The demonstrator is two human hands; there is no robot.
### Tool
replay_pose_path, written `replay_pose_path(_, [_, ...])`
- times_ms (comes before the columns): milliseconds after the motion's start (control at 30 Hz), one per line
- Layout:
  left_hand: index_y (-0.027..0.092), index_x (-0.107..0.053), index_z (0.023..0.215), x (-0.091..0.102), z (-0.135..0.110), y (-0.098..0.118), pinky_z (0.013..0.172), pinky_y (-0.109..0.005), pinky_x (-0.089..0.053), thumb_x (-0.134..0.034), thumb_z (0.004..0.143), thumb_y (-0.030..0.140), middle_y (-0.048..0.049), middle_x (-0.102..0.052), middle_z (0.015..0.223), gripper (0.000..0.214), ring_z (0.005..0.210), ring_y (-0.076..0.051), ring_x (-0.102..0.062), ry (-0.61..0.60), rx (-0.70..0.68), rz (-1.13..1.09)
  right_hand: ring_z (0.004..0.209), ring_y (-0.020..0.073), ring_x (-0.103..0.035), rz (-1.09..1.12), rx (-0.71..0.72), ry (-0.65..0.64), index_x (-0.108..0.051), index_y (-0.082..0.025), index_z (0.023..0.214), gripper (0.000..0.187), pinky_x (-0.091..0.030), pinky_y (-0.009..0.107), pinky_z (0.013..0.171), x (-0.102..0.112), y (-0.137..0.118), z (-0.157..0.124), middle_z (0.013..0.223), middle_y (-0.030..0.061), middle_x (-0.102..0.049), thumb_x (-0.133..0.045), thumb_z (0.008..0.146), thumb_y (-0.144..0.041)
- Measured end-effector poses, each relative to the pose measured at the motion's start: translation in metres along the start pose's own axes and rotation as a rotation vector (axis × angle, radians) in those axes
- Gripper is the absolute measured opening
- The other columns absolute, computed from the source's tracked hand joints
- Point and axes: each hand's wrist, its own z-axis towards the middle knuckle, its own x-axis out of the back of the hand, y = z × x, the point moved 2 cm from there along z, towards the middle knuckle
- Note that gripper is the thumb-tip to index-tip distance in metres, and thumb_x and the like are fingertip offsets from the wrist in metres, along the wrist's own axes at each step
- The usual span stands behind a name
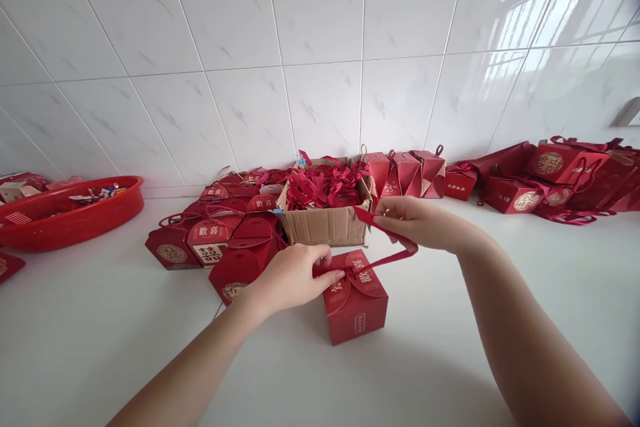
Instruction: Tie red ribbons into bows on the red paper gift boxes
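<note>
A red gift box (357, 310) with gold lettering and curved top flaps stands upright on the white counter, in the middle of the head view. Through its top runs a dark red ribbon (390, 259). At the left of the lid, my left hand (297, 280) pinches the ribbon close to the flaps. My right hand (425, 223) is raised above and to the right of the box, its fingers closed on the other length of ribbon, whose end sticks out to the left.
Behind the gift box is a cardboard carton (325, 227) full of loose red ribbons (325, 185). Several red boxes (215, 233) crowd to its left, and open red boxes (405, 173) stand to its right. A red basin (75, 217) sits far left; more boxes (550, 163) pile up far right.
</note>
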Motion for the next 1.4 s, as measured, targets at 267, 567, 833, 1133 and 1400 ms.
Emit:
replay_pose_path(267, [0.018, -0.054, 0.071, -0.008, 0.013, -0.015, 0.059, -0.023, -0.034, -0.053, 0.081, 0.048, 0.0018, -0.051, 0.076, 0.032, 0.067, -0.013, -0.047, -0.064, -0.054, -0.257, 0.045, 0.0118, -0.052, -0.171, -0.252, -0.372, -0.044, -0.021, 0.066, 0.021, -0.041, 0.028, 0.055, -0.014, 0.023, 0.016, 0.054, -0.0029, -0.059, -0.055, 0.081, -0.031])
replay_pose_path(567, [0.018, -0.051, 0.070, -0.020, 0.012, -0.025, 0.062, -0.024, -0.038, -0.059, 0.081, 0.042, 0.0025, -0.046, 0.076, 0.028, 0.068, -0.012, -0.045, 0.071, -0.101, -0.368, 0.059, 0.0146, -0.064, -0.177, -0.346, -0.406, -0.052, -0.021, 0.090, 0.014, -0.048, 0.028, 0.060, -0.011, 0.054, 0.027, 0.073, 0.0012, -0.067, -0.056, 0.079, -0.029])
replay_pose_path(833, [0.021, -0.049, 0.100, -0.026, 0.018, -0.055, 0.076, -0.030, -0.050, -0.062, 0.079, 0.033, -0.0037, -0.058, 0.096, 0.028, 0.086, -0.017, -0.060, 0.368, -0.005, -0.533, 0.094, 0.0237, -0.061, -0.338, -0.212, -0.213, -0.062, -0.024, 0.095, 0.023, -0.048, 0.033, 0.072, -0.004, 0.041, 0.024, 0.111, 0.0057, -0.063, -0.058, 0.078, -0.039])
replay_pose_path(1133, [0.021, -0.053, 0.100, -0.012, 0.011, -0.032, 0.105, -0.046, -0.029, -0.054, 0.078, 0.016, -0.0088, -0.050, 0.120, 0.023, 0.121, -0.026, -0.040, 0.764, -0.117, -0.114, 0.086, 0.0221, -0.060, -0.322, 0.035, -0.391, -0.064, -0.022, 0.082, 0.025, -0.045, 0.029, 0.063, -0.032, 0.009, 0.018, 0.096, 0.0052, -0.065, -0.068, 0.070, -0.044])
replay_pose_path(1400, [0.024, -0.063, 0.082, 0.007, 0.017, 0.014, 0.075, -0.030, -0.045, -0.054, 0.082, 0.033, -0.0006, -0.062, 0.091, 0.013, 0.090, -0.020, -0.056, 0.043, -0.111, -0.185, 0.069, 0.0138, -0.057, -0.093, 0.086, -0.548, -0.056, -0.019, 0.080, 0.020, -0.042, 0.025, 0.059, -0.031, 0.006, 0.017, 0.083, 0.0014, -0.063, -0.066, 0.076, -0.036])
